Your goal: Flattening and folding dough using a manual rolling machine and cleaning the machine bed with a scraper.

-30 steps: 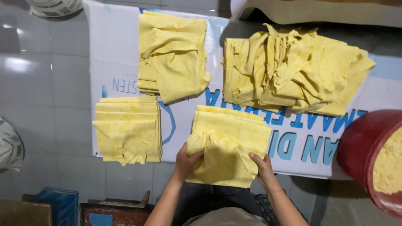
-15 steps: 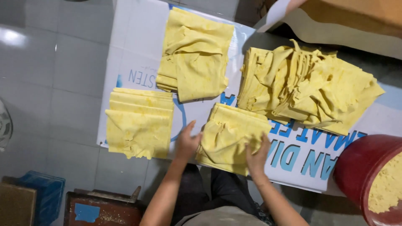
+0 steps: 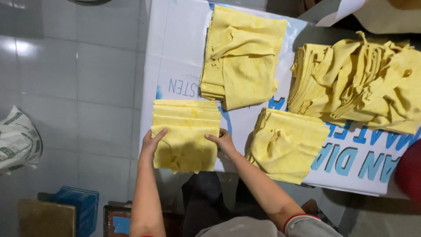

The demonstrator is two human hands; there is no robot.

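Both hands are spread flat against the sides of a squared stack of yellow cloths [image 3: 186, 134]: the left hand [image 3: 152, 142] presses its left edge, the right hand [image 3: 222, 141] its right edge. The stack sits at the near left corner of the surface [image 3: 175, 52], which is covered by a white printed banner. Just to the right lies another folded yellow pile [image 3: 287, 144], a third pile [image 3: 242, 55] sits beyond, and a loose heap of cloths [image 3: 359, 83] is far right. A blue crate [image 3: 74, 208] stands on the tiled floor.

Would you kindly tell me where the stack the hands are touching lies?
The yellow stack lies lower left on the printed sheet, held between the left hand and right hand.
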